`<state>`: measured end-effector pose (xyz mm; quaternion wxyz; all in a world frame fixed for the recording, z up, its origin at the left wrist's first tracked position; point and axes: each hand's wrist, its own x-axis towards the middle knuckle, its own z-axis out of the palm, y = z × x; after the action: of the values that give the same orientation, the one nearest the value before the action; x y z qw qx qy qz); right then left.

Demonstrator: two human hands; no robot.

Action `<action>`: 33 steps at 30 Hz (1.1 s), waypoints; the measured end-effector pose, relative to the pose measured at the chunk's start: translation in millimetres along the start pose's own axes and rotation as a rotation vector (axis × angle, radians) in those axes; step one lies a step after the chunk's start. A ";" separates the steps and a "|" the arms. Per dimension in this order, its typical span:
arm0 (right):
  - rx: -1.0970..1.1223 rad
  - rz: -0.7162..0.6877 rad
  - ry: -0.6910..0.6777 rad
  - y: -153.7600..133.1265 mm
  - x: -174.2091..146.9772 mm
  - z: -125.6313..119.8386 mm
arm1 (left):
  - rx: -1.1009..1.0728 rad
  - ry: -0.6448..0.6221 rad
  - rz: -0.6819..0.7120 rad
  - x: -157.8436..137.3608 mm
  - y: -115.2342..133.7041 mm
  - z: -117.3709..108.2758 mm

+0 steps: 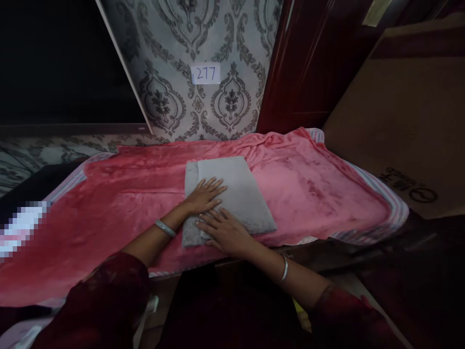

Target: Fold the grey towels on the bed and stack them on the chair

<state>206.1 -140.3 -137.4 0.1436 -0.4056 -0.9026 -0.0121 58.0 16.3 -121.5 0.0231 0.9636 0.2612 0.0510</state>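
A folded grey cloth (243,194), soft and towel-like, lies flat on a pink plush blanket (290,194). Its left strip shows a slightly different, fuzzier grey. My left hand (205,196) rests palm down on the cloth's left part, fingers spread toward the upper right. Just below it, my right hand (228,233) lies flat across the cloth's near part, its fingers pointing up and left. The two hands are close together, with fingertips of the right near the left wrist. Neither hand grips the cloth.
A large dark screen (65,63) stands at the back left, over the blanket's far edge. Behind is patterned wallpaper with a paper label (206,73) reading 277. A dark red wooden panel (301,68) and a big cardboard box (407,121) border the right side.
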 end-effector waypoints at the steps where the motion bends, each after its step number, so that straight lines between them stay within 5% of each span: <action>1: -0.002 0.020 0.009 -3.6 -1.2 1.7 | 0.003 0.003 -0.002 1.2 -0.2 0.0; 9: 0.191 0.064 0.032 -13.2 -46.2 -13.0 | -0.161 0.083 -0.088 -20.3 -0.1 -13.5; 12: 0.258 0.140 0.095 -0.7 -66.9 -26.2 | -0.349 0.274 -0.266 -48.6 -0.4 -14.7; 16: 0.223 0.235 0.180 6.1 -67.9 -22.2 | -1.005 0.630 -0.659 -89.0 14.5 -10.7; 20: 0.142 0.233 0.147 -9.6 -47.0 -2.0 | -1.561 0.618 -0.847 -116.2 44.8 -14.6; 25: 0.073 0.293 0.156 -26.7 -32.1 11.1 | -1.784 0.414 -0.781 -119.9 80.7 -22.0; 33: 0.163 0.408 0.378 -9.6 -25.0 8.0 | -1.859 0.769 -0.622 -79.0 104.9 -35.6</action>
<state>212.7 -163.8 -150.8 0.3409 -0.5564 -0.7577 0.0142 38.9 -113.5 -85.4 0.6808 0.3763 0.3450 0.5253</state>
